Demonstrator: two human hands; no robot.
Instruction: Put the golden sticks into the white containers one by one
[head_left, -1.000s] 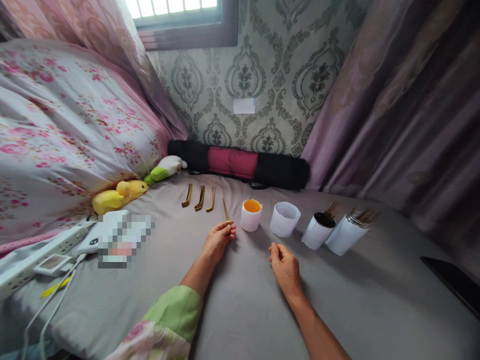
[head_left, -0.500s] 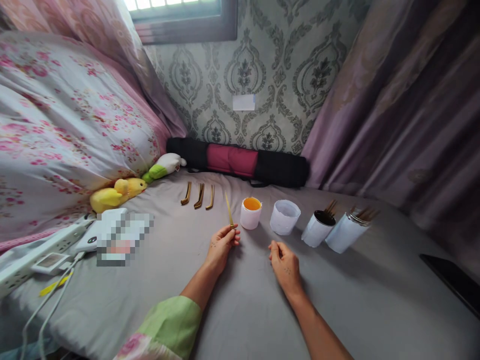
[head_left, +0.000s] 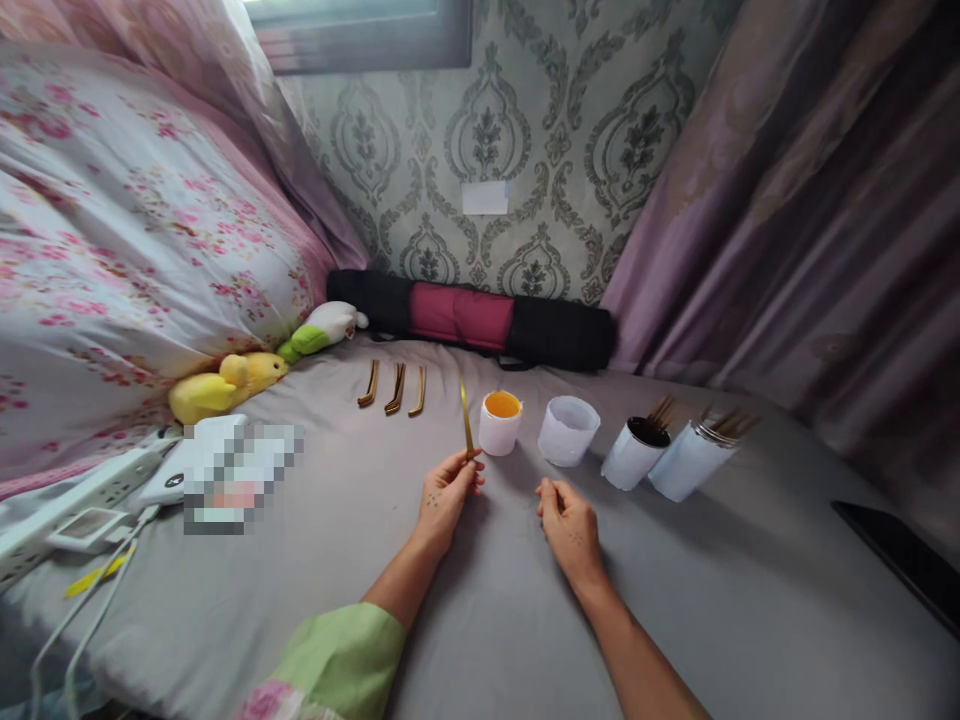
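My left hand (head_left: 448, 490) pinches the lower end of a thin gold stick (head_left: 466, 415), which stands nearly upright beside a white cup with an orange inside (head_left: 499, 423). My right hand (head_left: 568, 520) rests on the grey sheet (head_left: 480, 610) with its fingers curled, nothing visible in them. To the right stand an empty white cup (head_left: 568, 431), a dark-lined cup holding sticks (head_left: 636, 449) and a tilted white cup holding sticks (head_left: 691, 455). Three bent gold pieces (head_left: 394, 387) lie side by side on the sheet to the left.
A black and red roll (head_left: 469, 318) lies against the wall. Yellow (head_left: 217, 385) and green-white (head_left: 319, 330) plush toys sit by the floral quilt (head_left: 135, 230). A white power strip with cables (head_left: 71, 495) lies at left. A dark flat object (head_left: 900, 560) is at right.
My left hand has raised the gold stick more upright and shifted slightly right, toward the orange cup. The right hand has barely moved. The view has tilted down a little.
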